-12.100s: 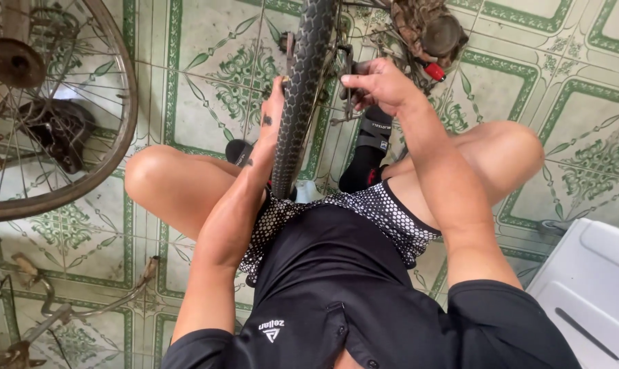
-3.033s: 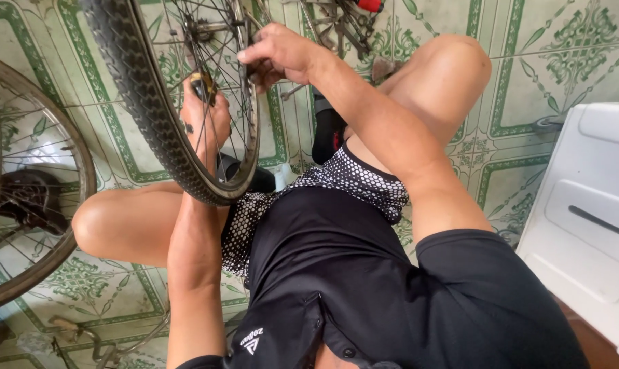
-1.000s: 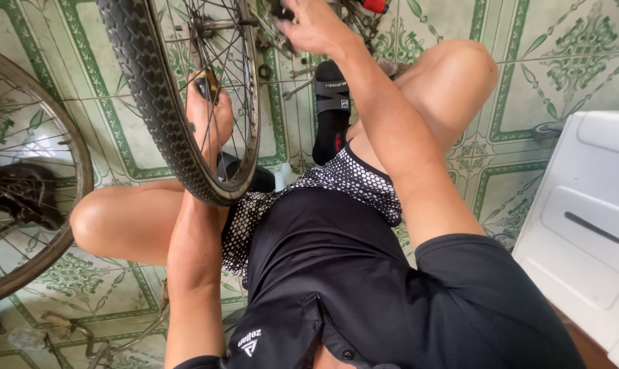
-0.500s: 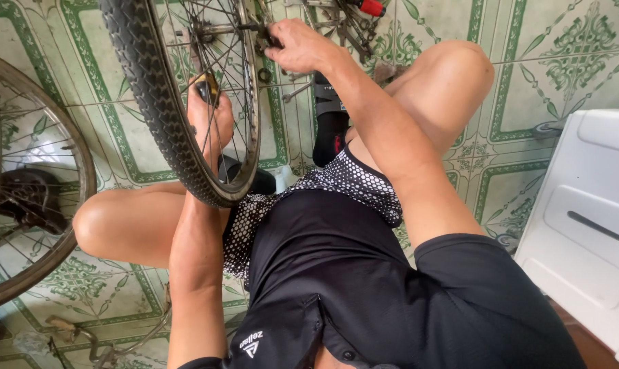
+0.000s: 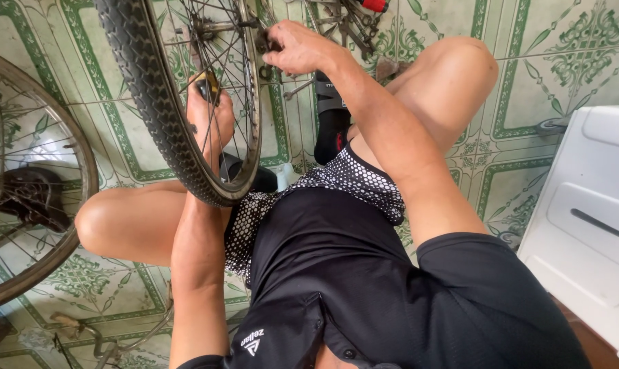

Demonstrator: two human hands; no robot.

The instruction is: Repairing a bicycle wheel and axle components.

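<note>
You sat on the tiled floor (image 5: pixel 583 61) with a bicycle wheel (image 5: pixel 160 102) standing upright between your knees, its knobby black tyre near your lap and its far part out of view. Your left hand (image 5: pixel 210 123) was behind the spokes, its fingers (image 5: pixel 199 102) wrapped around a small tool with a yellow and black grip (image 5: pixel 208 85). Your right hand (image 5: pixel 299 48) was on the right side of the wheel at the axle (image 5: pixel 217 27), fingers (image 5: pixel 282 37) curled and pinching a small dark part (image 5: pixel 262 42) at the axle's end. I could not tell what that part was.

A second wheel (image 5: pixel 33 198), bare-rimmed with a dark hub, lay flat on the floor at the left. Far off, past your right hand, a heap of metal tools (image 5: pixel 344 20) lay on the tiles, with something red (image 5: pixel 374 5) at the top edge. A white plastic box (image 5: pixel 589 225) with a dark slot in its top stood at the right, beside your right leg. The floor tiles were pale with green borders and leafy green patterns. Your black shirt carried a small white logo (image 5: pixel 253 339) near the hem, at the near edge.
</note>
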